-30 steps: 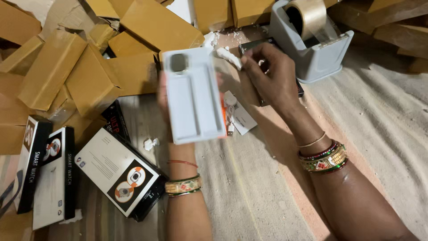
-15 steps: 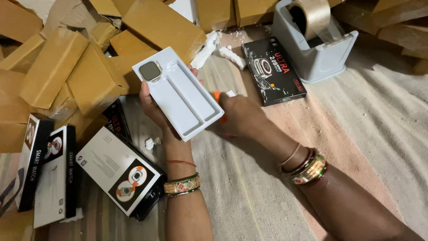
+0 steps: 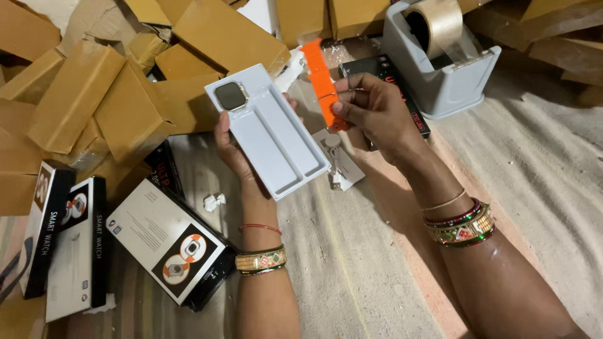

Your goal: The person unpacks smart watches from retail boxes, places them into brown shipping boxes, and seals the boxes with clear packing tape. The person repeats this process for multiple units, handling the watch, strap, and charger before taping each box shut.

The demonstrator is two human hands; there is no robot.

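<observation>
My left hand [image 3: 235,147] holds a pale grey plastic tray [image 3: 273,141] from below, tilted, over a cloth-covered floor. A smartwatch body [image 3: 230,96] with a dark screen sits in the tray's top corner; the two long slots are bare. My right hand [image 3: 375,112] is to the right of the tray and pinches an orange watch strap [image 3: 320,81] that points up and away. Under the tray's right edge lies a white charging cable on a card [image 3: 339,164].
Several brown cardboard boxes [image 3: 119,94] are piled at the back left. A grey tape dispenser [image 3: 440,59] stands at the back right, a black box lid [image 3: 389,72] beside it. Printed watch boxes [image 3: 166,242] [image 3: 69,245] lie at the left.
My right hand has lifted the orange strap out from behind the tray and up to its right. The tray has turned from nearly upright to tilted flat, its inside facing me.
</observation>
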